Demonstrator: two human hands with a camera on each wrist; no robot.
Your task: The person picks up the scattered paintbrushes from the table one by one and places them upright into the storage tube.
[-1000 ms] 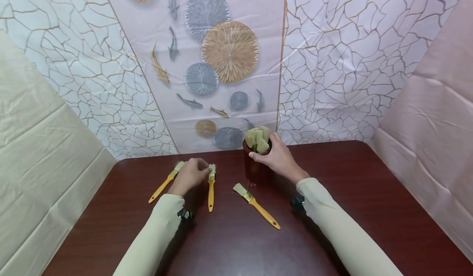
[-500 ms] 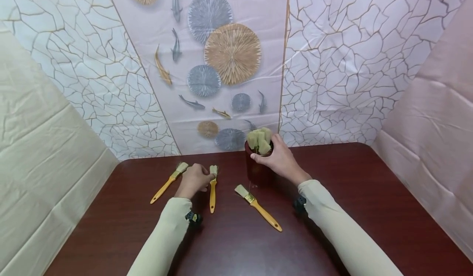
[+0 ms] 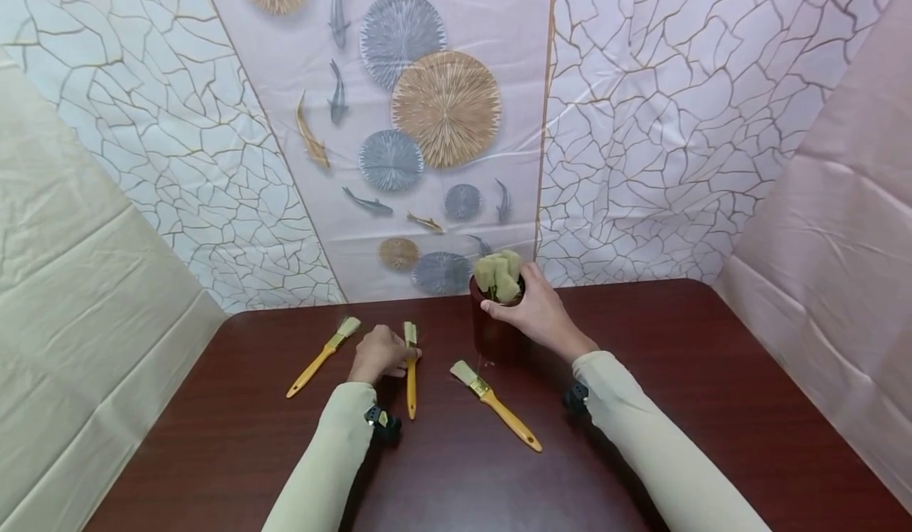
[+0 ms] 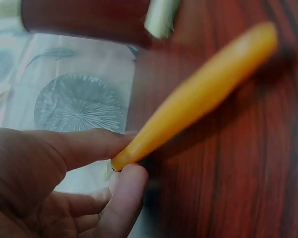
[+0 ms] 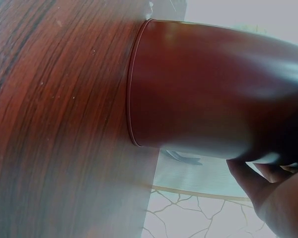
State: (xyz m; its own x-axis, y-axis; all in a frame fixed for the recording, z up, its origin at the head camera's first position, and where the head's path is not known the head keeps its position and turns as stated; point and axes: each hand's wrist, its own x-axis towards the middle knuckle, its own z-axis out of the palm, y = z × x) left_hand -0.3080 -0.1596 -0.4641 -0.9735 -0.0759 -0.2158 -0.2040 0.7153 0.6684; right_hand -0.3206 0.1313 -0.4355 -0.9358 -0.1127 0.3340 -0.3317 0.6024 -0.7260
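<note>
Between thumb and fingers my left hand (image 3: 385, 354) pinches a paintbrush (image 3: 411, 389) with a yellow handle. In the left wrist view the yellow handle (image 4: 198, 89) slants up and away from the fingertips, and the hand hides most of the bristle end. My right hand (image 3: 541, 314) grips the rim of a dark red-brown cup (image 3: 492, 338), thumb at the front. Out of the cup stick several pale brush heads (image 3: 497, 272), bristles up. The right wrist view shows the cup's smooth side (image 5: 203, 89) and its base on the table.
Another yellow-handled paintbrush (image 3: 313, 370) lies left of my left hand. A third paintbrush (image 3: 502, 413) lies slantwise in front of the cup. The dark wood table (image 3: 456, 476) ends at a patterned cloth backdrop (image 3: 442, 199), with plain cloth on both sides.
My left hand has come right and nearer along the middle brush, from its bristles to lower down, and now pinches it. The right hand stays on the cup.
</note>
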